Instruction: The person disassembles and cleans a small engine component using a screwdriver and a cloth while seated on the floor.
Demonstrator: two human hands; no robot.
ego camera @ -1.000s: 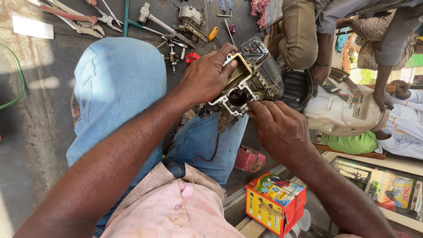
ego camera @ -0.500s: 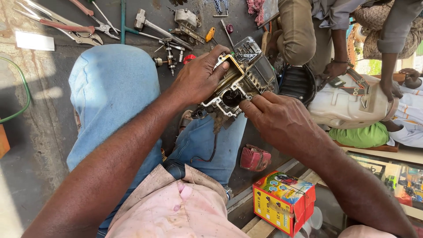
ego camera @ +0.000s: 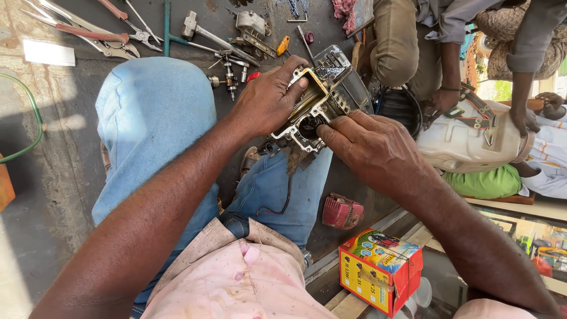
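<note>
Clamped around the top of a small grey cast-metal engine block (ego camera: 322,103) with cooling fins, the left hand (ego camera: 269,97) wraps its fingers over the open rim and presses down, apparently to keep the piece from turning; the block rests above the person's right knee, over the blue denim jeans (ego camera: 153,118), which serve as a padded bench and bring the work close under the eyes. Right hand (ego camera: 378,150) comes in from the other side with thumb and forefinger pinched together at the dark round opening in the block's face; whether they grip a small part there or only press on it I cannot tell, since the fingertips hide the spot. A thin black wire (ego camera: 283,204) hangs from the block down across the thigh.

On the dark floor beyond the knees lie red-handled pliers (ego camera: 88,32), a steel hammer (ego camera: 204,32) and loose metal engine parts (ego camera: 248,29), spread within arm's reach; a red plastic cover (ego camera: 342,211) sits by the leg, and a yellow and red cardboard box (ego camera: 381,272) stands nearer. To the right another person's hands rest on a white plastic tank (ego camera: 472,142), separate from this work.
</note>
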